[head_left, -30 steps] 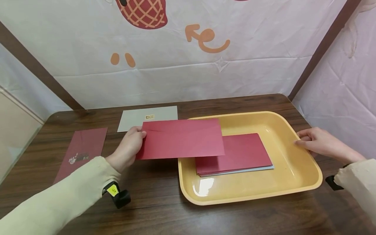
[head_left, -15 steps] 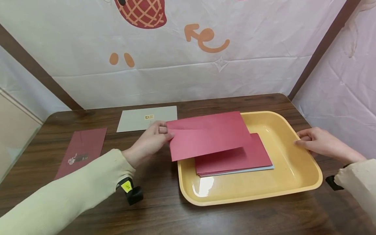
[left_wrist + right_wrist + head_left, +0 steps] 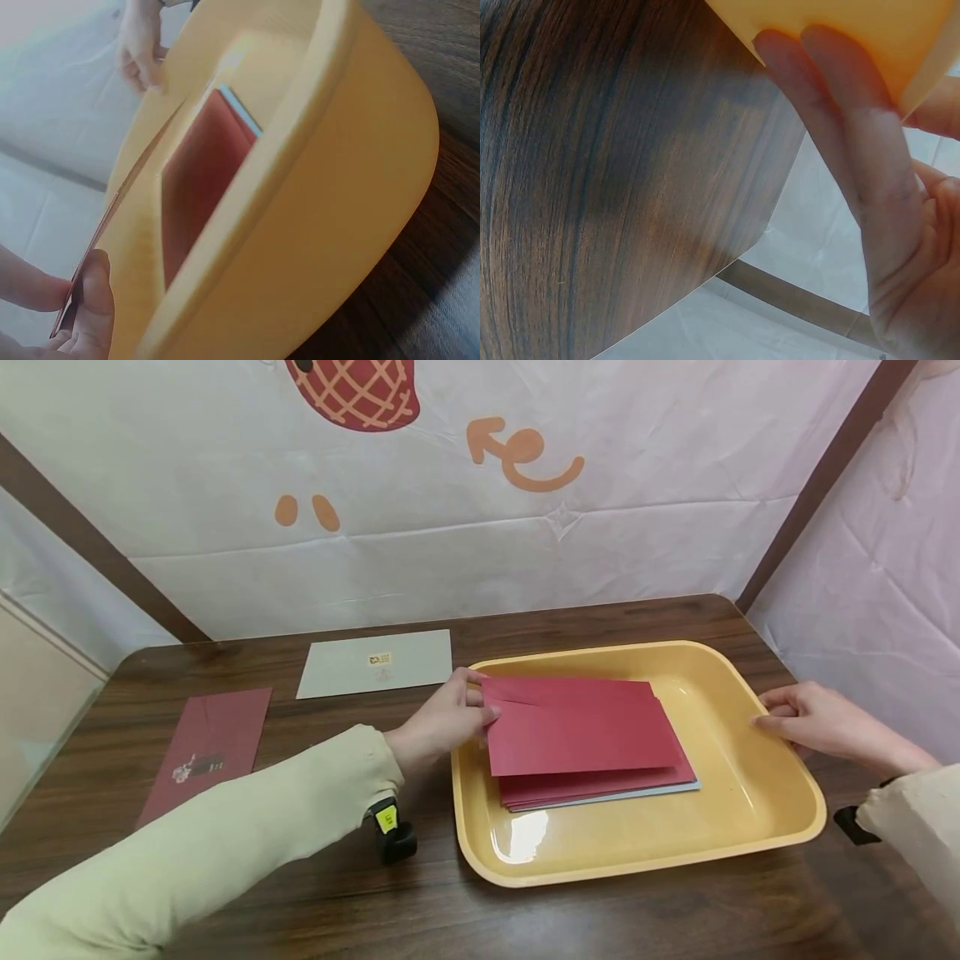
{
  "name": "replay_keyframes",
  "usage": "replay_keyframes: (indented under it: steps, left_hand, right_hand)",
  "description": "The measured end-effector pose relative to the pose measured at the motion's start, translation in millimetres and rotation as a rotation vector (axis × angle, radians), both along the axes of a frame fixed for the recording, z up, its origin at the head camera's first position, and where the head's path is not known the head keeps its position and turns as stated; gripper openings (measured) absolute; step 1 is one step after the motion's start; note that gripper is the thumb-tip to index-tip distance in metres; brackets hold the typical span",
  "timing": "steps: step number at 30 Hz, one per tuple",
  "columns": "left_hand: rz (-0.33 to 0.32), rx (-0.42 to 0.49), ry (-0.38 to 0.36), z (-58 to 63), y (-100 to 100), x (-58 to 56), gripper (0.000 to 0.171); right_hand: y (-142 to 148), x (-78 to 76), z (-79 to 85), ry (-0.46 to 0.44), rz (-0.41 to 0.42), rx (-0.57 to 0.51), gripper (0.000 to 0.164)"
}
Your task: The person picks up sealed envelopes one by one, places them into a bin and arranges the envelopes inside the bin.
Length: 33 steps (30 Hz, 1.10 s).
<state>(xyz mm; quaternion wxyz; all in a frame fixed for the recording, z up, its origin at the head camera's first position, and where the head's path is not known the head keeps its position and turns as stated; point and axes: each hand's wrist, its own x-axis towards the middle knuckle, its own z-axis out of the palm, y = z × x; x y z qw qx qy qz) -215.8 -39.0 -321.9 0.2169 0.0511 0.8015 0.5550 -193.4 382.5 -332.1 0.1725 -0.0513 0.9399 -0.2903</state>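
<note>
My left hand (image 3: 444, 720) pinches the left edge of a red envelope (image 3: 581, 727) between thumb and fingers. This envelope is above a stack of red envelopes (image 3: 600, 784) lying in a yellow tray (image 3: 735, 785); a light blue edge shows under the stack. In the left wrist view, the held envelope (image 3: 124, 191) slants, with a gap between it and the stack (image 3: 206, 172). My right hand (image 3: 817, 725) grips the tray's right rim, thumb on the inner side. The right wrist view shows fingers (image 3: 847, 97) against the tray's outer wall.
A pale grey-green envelope (image 3: 375, 663) with a small gold label lies at the back of the brown wooden table (image 3: 495, 927). A dark red envelope (image 3: 206, 743) with a printed design lies at the left. Behind the table hangs a printed white cloth (image 3: 420, 577).
My left hand has moved right, carrying the red envelope from the tray's left side over the stack and lower. My right hand stays on the rim.
</note>
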Motion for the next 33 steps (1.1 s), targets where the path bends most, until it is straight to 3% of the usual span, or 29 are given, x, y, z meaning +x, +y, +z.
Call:
replay_keyframes:
  steps: [8,13,20,23,27,33]
  left_hand:
    - [0.001,0.01,-0.05,-6.4,12,-4.1,0.044]
    - [-0.047,-0.035,0.0,-8.0,17,-5.7,0.043]
    - [-0.108,-0.228,0.113,-7.0,22,-5.9,0.037]
    - [-0.116,-0.32,0.12,-5.5,23,-5.8,0.036]
    - [-0.143,-0.454,0.135,-5.8,25,-7.1,0.049]
    - [-0.171,-0.565,0.103,-4.9,30,-8.2,0.06]
  right_hand:
    - [-1,-0.1,0.4,0.035,0.005,0.008,0.042]
    - [0,-0.1,0.0,0.038,0.0,0.005,0.041]
    - [0,-1.0,0.7,0.022,-0.007,0.002,0.042]
    - [-1,-0.8,2.3,0.016,-0.012,0.004,0.043]
    - [-1,0.6,3.1,0.024,-0.003,0.011,0.041]
    - [-1,1.4,2.1,0.021,0.0,0.005,0.039]
